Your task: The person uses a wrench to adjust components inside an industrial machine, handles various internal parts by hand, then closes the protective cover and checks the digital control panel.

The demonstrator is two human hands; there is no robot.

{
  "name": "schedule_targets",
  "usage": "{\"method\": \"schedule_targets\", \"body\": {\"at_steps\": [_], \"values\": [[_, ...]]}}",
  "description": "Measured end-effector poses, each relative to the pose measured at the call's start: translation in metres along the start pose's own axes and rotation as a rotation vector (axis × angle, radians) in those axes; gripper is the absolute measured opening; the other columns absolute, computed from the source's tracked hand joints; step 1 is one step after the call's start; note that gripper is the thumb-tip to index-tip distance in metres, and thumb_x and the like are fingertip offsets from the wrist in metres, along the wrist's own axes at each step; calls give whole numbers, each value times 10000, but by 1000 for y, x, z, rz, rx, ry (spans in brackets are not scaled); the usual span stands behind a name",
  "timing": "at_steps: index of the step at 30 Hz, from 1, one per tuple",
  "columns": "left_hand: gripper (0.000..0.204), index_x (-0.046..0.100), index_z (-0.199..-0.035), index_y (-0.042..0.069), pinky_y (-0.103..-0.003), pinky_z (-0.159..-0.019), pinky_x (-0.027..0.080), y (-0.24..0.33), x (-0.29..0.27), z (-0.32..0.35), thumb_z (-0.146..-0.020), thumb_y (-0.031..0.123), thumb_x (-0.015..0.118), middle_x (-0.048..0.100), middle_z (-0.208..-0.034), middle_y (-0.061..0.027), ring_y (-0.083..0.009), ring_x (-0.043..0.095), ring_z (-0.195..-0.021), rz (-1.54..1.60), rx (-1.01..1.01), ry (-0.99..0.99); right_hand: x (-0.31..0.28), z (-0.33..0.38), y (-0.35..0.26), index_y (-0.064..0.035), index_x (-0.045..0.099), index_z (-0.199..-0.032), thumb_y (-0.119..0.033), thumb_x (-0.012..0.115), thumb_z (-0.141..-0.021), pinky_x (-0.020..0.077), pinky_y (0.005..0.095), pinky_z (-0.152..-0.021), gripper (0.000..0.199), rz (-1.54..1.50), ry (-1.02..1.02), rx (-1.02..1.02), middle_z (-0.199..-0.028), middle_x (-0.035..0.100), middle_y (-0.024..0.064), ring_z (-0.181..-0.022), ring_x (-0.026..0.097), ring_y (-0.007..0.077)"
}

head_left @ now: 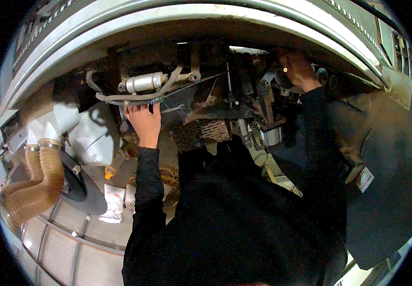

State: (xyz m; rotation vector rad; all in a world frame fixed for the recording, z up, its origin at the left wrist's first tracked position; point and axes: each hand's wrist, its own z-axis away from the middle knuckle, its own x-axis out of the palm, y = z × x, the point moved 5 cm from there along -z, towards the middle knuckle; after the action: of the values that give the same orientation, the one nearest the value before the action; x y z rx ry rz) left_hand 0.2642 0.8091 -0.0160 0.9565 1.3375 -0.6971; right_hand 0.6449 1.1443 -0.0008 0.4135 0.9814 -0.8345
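My left hand [144,123] is raised to a grey hose [134,98] under the vehicle's front, its fingers bent at the hose's lower edge. A small blue spot shows by its thumb. Just right of that thumb is a metal open-end wrench [172,108]; whether the hand touches it I cannot tell. Above the hose sits a silver cylinder [144,82]. My right hand [299,70] reaches up among dark brackets and linkages [267,93] at the right, its fingers mostly lost in shadow.
A pale curved panel edge [206,10] arches over both arms. Beneath the work are a perforated step plate [201,136] and a silver canister [271,137]. Brown ribbed ducts [48,176] hang at the left, near a white bag [113,202] and an orange-capped bottle [109,172] on the floor.
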Motion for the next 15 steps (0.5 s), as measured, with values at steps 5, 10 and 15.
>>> {"method": "schedule_targets", "body": {"at_steps": [5, 10, 15], "values": [[434, 713, -1250, 4, -587, -1186, 294, 3, -5, -1, -975, 340, 698, 648, -1355, -232, -429, 522, -1327, 44, -23, -4, 13, -7, 15, -66, 649, -1339, -239, 456, -1071, 504, 534, -1028, 373, 39, -50, -58, -1287, 657, 260, -1192, 615, 452], [486, 722, -1152, -69, -585, -1194, 310, -8, -8, 5, -977, 384, 692, 659, -1332, -239, -452, 523, -1321, 19, -50, -22, -2, -2, -12, -66, 673, -1303, -231, 474, -1056, 510, 527, -1029, 358, 51, 10, -80, -1248, 672, 241, -1174, 637, 431], [332, 710, -1175, -5, -572, -1182, 355, -8, -22, 7, -982, 265, 699, 655, -1259, -219, -428, 551, -1276, 65, 70, 173, 10, 4, 0, -69, 651, -1340, -186, 490, -1052, 502, 526, -1063, 351, 21, 148, -173, -1320, 651, 234, -1208, 626, 427]]}}
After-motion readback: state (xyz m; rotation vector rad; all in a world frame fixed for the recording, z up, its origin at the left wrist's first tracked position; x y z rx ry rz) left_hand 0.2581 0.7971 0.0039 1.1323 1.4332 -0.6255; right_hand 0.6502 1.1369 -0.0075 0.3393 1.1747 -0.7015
